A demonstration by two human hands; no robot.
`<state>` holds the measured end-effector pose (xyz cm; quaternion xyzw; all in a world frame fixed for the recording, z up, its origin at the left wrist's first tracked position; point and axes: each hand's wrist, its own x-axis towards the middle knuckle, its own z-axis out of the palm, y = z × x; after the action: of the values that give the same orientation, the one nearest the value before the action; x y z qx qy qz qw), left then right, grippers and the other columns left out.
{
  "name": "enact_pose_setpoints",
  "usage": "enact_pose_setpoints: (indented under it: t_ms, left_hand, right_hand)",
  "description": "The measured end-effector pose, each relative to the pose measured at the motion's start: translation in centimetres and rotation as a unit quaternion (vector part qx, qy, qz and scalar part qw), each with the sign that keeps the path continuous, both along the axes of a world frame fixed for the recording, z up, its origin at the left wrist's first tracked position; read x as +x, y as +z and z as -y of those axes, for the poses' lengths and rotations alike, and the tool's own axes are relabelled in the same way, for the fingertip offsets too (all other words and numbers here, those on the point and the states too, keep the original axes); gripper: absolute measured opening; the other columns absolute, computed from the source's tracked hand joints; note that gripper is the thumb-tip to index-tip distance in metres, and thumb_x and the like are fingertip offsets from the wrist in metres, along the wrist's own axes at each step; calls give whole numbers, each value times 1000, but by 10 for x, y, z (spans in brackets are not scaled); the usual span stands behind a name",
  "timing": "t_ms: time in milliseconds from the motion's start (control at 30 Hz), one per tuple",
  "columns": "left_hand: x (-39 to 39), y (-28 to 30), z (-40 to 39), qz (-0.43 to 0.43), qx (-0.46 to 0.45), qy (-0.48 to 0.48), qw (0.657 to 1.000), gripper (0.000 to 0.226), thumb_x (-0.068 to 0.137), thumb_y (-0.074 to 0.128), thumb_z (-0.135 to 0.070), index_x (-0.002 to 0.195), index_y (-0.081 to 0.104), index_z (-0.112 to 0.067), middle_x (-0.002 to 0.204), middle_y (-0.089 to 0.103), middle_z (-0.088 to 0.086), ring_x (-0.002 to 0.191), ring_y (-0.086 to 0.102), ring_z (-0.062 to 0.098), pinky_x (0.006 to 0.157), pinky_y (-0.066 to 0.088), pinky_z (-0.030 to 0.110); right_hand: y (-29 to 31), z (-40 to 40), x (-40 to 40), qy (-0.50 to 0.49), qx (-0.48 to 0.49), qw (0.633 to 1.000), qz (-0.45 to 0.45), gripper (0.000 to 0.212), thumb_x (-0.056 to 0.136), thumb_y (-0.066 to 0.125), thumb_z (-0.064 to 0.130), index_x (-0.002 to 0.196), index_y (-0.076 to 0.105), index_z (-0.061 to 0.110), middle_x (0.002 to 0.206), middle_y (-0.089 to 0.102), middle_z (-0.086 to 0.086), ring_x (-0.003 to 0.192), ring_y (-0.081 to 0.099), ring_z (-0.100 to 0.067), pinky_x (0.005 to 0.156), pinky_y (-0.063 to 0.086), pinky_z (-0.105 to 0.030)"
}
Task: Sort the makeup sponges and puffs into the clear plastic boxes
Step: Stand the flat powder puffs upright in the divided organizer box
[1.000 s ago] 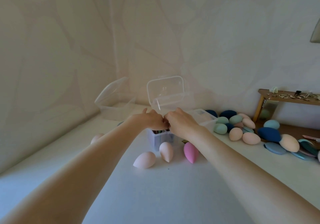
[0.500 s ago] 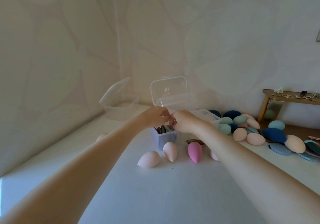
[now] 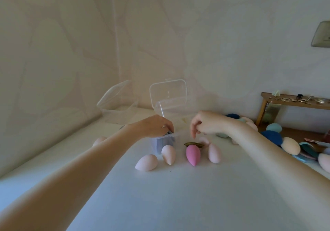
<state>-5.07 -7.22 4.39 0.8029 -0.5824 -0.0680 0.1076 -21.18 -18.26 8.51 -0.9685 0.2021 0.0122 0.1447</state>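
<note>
Head view, frame centre: left hand (image 3: 155, 125) pressing puffs into small clear box (image 3: 165, 142); right hand (image 3: 205, 123) loose, empty. Could tip box by pushing off-centre.

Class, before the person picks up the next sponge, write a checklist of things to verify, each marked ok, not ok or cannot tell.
1. Right hand free of any sponge: ok.
2. Left hand clear of the small box: not ok, fingers at its rim.
3. Pink sponge within reach, unobstructed: ok.
4. Small box has room: cannot tell.
5. Rear clear box open: ok.
</note>
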Motion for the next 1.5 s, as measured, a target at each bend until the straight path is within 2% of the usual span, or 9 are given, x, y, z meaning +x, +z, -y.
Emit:
enact_pose_setpoints:
  t_ms: [133,267,333,567,767,967,1233,1400,1500]
  left_hand:
    - [-3,-1,4,54,46,-2,997,39,91,35,-11,114,64,-21,120,62,2,114,51,22,101,42,39]
    - [-10,1,6,78,60,-2,995,39,92,33,-7,116,62,-18,121,61,5,115,49,25,105,36,38]
    - [-13,0,7,93,58,5,994,40,93,32,-7,116,62,-19,122,60,3,118,49,22,114,19,39]
    - [-16,-4,2,83,29,22,996,40,95,30,-8,121,59,-18,133,54,-1,128,43,16,118,3,41]
    - [-19,-6,-2,66,2,23,998,41,94,32,-8,122,60,-19,139,47,-3,133,38,13,118,3,43]
    - [-13,-13,0,98,-39,29,994,42,92,34,-9,115,65,-23,123,63,0,116,51,20,103,24,32]
    - [-8,-17,-3,59,-79,48,994,34,90,37,-8,106,66,-17,104,69,6,102,56,23,97,28,30]
    - [-9,-13,-5,-10,-101,76,992,29,88,42,-6,117,47,-6,120,63,8,113,49,28,88,29,26]
    - [-10,-12,-5,-6,-100,79,992,33,90,43,-10,122,45,-8,125,60,7,122,43,26,102,30,30]
  right_hand:
    - [-19,6,-5,-20,0,996,-86,52,82,35,-9,96,74,21,85,63,4,80,54,-17,64,40,-24]
    - [-16,3,-8,-28,-4,999,28,36,87,42,1,94,74,17,85,68,0,79,62,-20,71,50,-28]
    - [-5,2,-9,-8,7,994,106,18,88,55,11,91,74,12,86,68,0,83,62,-15,76,47,-25]
    - [-11,-19,21,-18,-4,944,331,5,82,63,5,84,63,10,79,59,2,66,51,-11,60,39,-18]
    - [-33,-32,46,-39,-97,949,297,14,88,51,3,101,57,3,104,58,-10,95,55,-24,74,39,-28]
    - [-38,-32,53,-40,-93,960,261,22,85,50,-2,106,47,4,98,56,-11,82,49,-24,66,34,-29]
    - [-44,-24,55,-34,-54,980,188,23,86,49,4,93,70,2,104,59,-17,102,54,-31,70,36,-27]
    - [-44,-20,57,-41,-19,992,119,37,85,48,-4,113,68,9,124,44,-14,116,47,-31,98,44,-35]
    - [-41,-20,53,-48,22,991,125,43,86,44,-6,121,63,10,129,44,-13,120,49,-29,102,42,-33]
